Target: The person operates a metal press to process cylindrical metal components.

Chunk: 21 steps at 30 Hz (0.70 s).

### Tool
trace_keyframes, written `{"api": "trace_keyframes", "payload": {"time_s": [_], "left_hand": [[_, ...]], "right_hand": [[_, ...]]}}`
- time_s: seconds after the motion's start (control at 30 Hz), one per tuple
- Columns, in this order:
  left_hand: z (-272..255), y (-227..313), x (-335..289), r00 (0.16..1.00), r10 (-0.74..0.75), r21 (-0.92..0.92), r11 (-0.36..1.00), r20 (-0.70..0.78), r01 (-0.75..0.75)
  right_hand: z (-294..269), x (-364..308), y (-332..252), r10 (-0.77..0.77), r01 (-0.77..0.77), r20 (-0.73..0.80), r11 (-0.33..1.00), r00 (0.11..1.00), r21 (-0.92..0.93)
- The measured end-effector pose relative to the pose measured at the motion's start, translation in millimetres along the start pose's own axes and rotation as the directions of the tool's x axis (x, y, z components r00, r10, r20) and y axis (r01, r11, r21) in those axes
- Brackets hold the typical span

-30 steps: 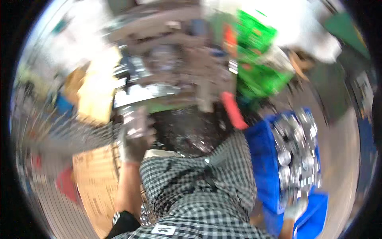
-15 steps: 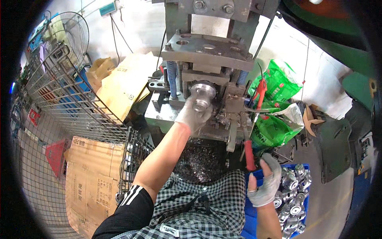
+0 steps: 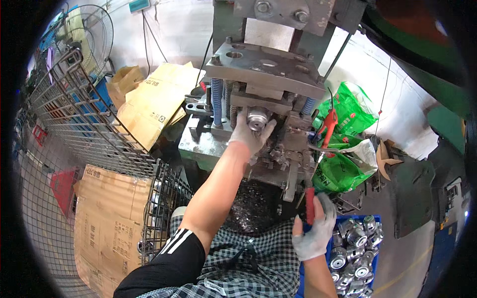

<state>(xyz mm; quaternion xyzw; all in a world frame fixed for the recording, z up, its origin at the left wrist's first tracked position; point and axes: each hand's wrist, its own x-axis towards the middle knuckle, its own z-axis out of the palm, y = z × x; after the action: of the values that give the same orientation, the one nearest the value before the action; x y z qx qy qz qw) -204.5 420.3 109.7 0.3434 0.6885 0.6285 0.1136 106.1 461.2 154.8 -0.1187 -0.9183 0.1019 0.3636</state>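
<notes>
While the metal part (image 3: 258, 120) sits at the front of the press (image 3: 271, 67), our left hand (image 3: 247, 136) grips its sides, presumably for steadiness. Our right hand (image 3: 315, 237) is spread by the red handle (image 3: 310, 204), contact unclear.

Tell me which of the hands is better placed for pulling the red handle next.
Probably the right: the right hand is open close to the red handle, while the left hand is busy at the machine, holding a round metal part.
</notes>
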Motion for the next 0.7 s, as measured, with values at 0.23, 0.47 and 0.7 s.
{"api": "trace_keyframes", "payload": {"time_s": [0.23, 0.47, 0.7], "left_hand": [[-50.4, -28.6, -60.7, 0.834, -0.247, -0.552, 0.653, 0.493, 0.519], [-209.9, 18.9, -263.7, 0.824, -0.565, -0.651, 0.612, 0.035, 0.448], [-349.1, -1.0, -445.8, 0.375, -0.693, -0.261, 0.629, -0.616, 0.732]], "right_hand": [[15.1, 33.7, 72.2, 0.261, -0.2, 0.031, 0.806, 0.965, -0.558], [70.1, 120.9, 150.1, 0.15, 0.091, 0.406, 0.851, 0.902, -0.517], [101.3, 116.6, 280.6, 0.087, 0.044, 0.371, 0.943, 0.924, -0.33]]}}
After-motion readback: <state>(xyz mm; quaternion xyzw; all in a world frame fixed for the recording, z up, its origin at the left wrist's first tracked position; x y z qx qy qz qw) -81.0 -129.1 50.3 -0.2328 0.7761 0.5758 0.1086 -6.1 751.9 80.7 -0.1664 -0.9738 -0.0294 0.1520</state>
